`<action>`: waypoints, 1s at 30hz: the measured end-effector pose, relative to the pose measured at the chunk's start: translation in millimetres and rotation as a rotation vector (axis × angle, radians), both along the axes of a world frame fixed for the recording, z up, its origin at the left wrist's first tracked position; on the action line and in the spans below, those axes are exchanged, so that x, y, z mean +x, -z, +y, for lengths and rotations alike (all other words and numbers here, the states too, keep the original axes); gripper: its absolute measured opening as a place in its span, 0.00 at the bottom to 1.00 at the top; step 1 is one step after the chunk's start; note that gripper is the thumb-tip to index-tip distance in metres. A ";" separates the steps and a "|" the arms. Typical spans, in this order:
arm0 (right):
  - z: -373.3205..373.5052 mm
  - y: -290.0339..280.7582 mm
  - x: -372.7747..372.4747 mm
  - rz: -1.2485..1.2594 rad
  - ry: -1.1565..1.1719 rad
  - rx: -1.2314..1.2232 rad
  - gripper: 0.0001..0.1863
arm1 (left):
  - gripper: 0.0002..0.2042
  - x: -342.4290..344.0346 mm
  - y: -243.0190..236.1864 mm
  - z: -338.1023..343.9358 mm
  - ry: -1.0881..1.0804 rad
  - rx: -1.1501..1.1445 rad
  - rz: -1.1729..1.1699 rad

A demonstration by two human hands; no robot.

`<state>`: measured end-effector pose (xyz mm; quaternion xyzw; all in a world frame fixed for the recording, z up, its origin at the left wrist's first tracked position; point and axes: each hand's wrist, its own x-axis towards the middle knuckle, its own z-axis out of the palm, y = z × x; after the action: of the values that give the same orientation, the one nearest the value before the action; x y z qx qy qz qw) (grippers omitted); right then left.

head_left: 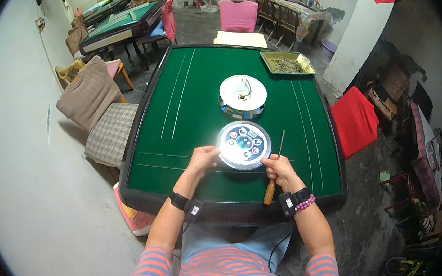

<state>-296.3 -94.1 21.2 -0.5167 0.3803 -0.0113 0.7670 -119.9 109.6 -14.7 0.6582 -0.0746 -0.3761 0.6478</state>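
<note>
- Head view: green felt game surface (192, 108) with dark raised rim, square, person seated at near edge.
- Round silver control panel disc with coloured buttons (244, 144) lies flat on the felt, near-centre, close to the person.
- Left hand (203, 158) at disc's left edge, fingers curled on the rim, touching it; grip closed on the rim.
- Right hand (278, 170) at disc's right edge, fingertips on the rim, grip pinching it.
- Wooden-handled screwdriver with thin metal shaft (274, 170) lies on the felt just right of the disc, partly under the right hand; cannot tell if the hand touches it.
- White round dome cover on a shiny metal ring (243, 93) sits beyond the disc, at table centre, apart from it.
- Olive metal tray with small parts (286, 63) at far right corner.
- Black wristbands on both wrists; bead bracelet on right.
</note>
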 end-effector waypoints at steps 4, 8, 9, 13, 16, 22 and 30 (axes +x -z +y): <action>4.4 11.4 -0.3 0.019 0.032 0.039 0.19 | 0.11 2.8 16.0 2.6 0.011 -0.011 -0.019; 5.4 11.3 -2.4 0.021 0.028 0.039 0.20 | 0.09 -1.7 12.1 -0.9 -0.011 -0.032 -0.001; 5.3 10.6 -2.3 0.010 0.027 0.054 0.19 | 0.07 -1.7 11.3 -2.0 -0.029 -0.027 -0.006; 7.1 9.2 -3.3 -0.066 0.056 0.107 0.17 | 0.07 -1.9 7.8 0.7 -0.002 -0.029 -0.026; 7.4 8.0 -4.2 -0.091 0.064 0.122 0.15 | 0.12 -1.5 6.4 1.2 -0.018 -0.028 -0.018; 3.3 13.2 -7.8 -0.155 0.056 0.130 0.11 | 0.07 -5.3 -1.1 -3.9 -0.059 -0.024 0.004; 7.3 18.1 -7.9 -0.165 0.065 0.110 0.11 | 0.07 -2.5 2.6 2.2 0.007 -0.034 -0.062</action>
<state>-304.3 -86.7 3.1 -0.4584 0.3324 -0.0580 0.8222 -122.4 111.8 -17.2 0.6580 -0.1034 -0.3566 0.6551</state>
